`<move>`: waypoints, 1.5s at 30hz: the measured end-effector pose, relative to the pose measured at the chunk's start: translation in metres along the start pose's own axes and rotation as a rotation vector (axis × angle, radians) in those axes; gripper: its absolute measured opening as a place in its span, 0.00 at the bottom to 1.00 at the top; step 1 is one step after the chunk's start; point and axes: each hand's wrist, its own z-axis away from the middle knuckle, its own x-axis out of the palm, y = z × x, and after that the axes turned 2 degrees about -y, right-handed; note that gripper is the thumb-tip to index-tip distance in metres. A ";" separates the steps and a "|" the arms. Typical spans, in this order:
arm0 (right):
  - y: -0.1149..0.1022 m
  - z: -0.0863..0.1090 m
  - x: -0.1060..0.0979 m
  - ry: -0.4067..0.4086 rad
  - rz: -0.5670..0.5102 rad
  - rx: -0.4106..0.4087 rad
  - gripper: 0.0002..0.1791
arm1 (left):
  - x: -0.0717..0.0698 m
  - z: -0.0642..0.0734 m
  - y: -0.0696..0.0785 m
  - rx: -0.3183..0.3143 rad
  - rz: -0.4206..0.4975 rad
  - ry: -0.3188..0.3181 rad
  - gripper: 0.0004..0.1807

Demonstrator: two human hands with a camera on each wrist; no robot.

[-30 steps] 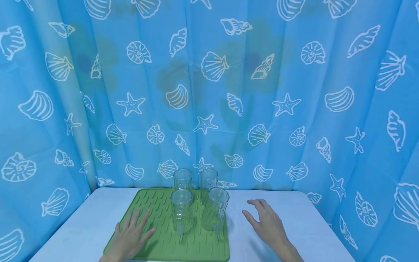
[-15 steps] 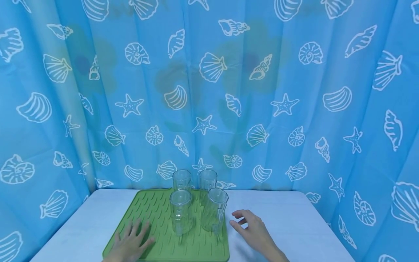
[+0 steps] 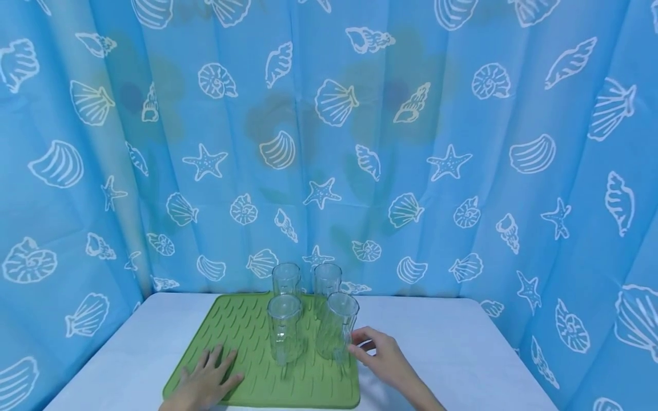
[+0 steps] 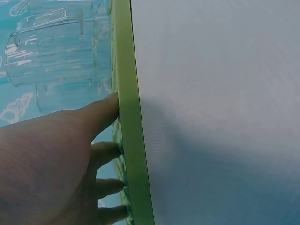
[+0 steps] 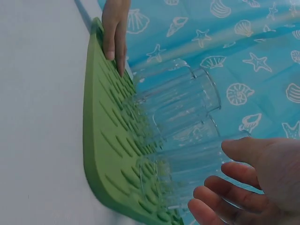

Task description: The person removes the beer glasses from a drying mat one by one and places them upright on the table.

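Observation:
Several clear glass mugs stand upright on a green ridged drying mat. The front right mug is nearest my right hand. That hand is at the mug's right side, its thumb and fingers apart and slightly bent; whether the tips touch the glass I cannot tell. In the right wrist view the thumb overlaps the nearest mug. My left hand rests on the mat's left part with fingers spread, its fingertips on the ridged surface. Beside it stands the front left mug.
Two more mugs, the back left mug and the back right mug, stand behind the front pair. The mat lies on a white tabletop. A blue shell-patterned curtain hangs around the back and sides.
My right hand has moved left across the tabletop up to the front right mug, its fingers bending a little. The left hand stays on the mat, and the mugs stand where they were.

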 end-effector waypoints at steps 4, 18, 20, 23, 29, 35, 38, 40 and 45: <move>0.000 -0.003 0.005 -0.014 -0.022 -0.002 0.14 | 0.002 0.000 0.000 -0.008 0.004 -0.003 0.46; -0.003 -0.013 0.020 -0.002 -0.039 -0.054 0.12 | 0.004 -0.004 -0.004 -0.006 -0.009 0.001 0.47; -0.003 -0.013 0.021 -0.004 -0.055 -0.059 0.12 | 0.004 -0.004 -0.003 -0.006 -0.010 0.004 0.46; -0.002 -0.013 0.021 -0.011 -0.076 -0.048 0.11 | 0.004 -0.003 -0.002 -0.004 -0.015 0.010 0.46; 0.000 -0.012 0.022 -0.033 -0.132 -0.026 0.13 | 0.003 -0.002 0.000 -0.005 -0.017 0.013 0.46; 0.006 -0.010 0.027 -0.032 -0.237 -0.075 0.14 | 0.002 -0.003 -0.001 -0.006 -0.012 0.006 0.46; 0.007 -0.009 0.031 -0.030 -0.291 -0.083 0.14 | 0.002 -0.004 -0.003 -0.003 -0.017 -0.001 0.47; 0.007 -0.009 0.033 -0.031 -0.309 -0.077 0.15 | 0.003 -0.005 -0.005 -0.004 -0.024 -0.008 0.47; 0.006 -0.008 0.037 -0.031 -0.319 -0.062 0.16 | 0.005 -0.008 -0.006 -0.010 -0.030 -0.017 0.49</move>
